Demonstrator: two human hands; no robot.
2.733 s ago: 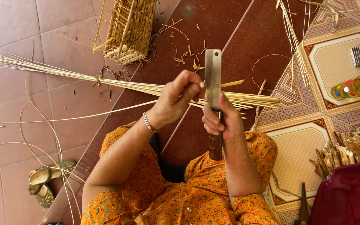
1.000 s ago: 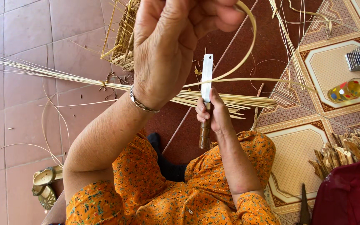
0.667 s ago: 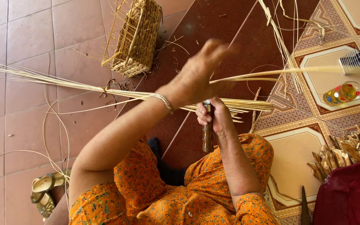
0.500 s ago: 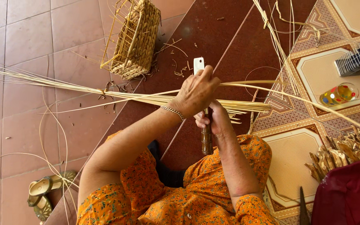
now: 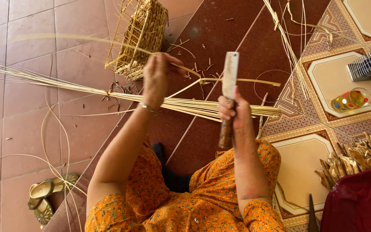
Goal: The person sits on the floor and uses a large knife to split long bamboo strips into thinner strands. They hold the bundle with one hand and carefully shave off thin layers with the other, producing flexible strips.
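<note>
My right hand (image 5: 235, 114) grips the wooden handle of a broad-bladed knife (image 5: 229, 76), blade pointing away from me. My left hand (image 5: 158, 77) pinches a thin bamboo strip (image 5: 190, 71) that bends across to the blade's edge and sticks out past it on the right. Under both hands a tied bundle of long bamboo strips (image 5: 108, 92) lies across the floor. My lap is in orange patterned cloth (image 5: 181, 206).
A half-woven basket (image 5: 144, 36) stands beyond my left hand. Loose strips (image 5: 288, 38) trail over the tiles at upper right. A glass cup (image 5: 349, 99), a wire rack (image 5: 368, 66), a pile of wood pieces (image 5: 357, 157) and red cloth (image 5: 359, 202) sit right; sandals (image 5: 44, 199) lower left.
My left hand has dropped from high in front of the camera and swung left, drawing the strip along the blade. The knife hand stays nearly still.
</note>
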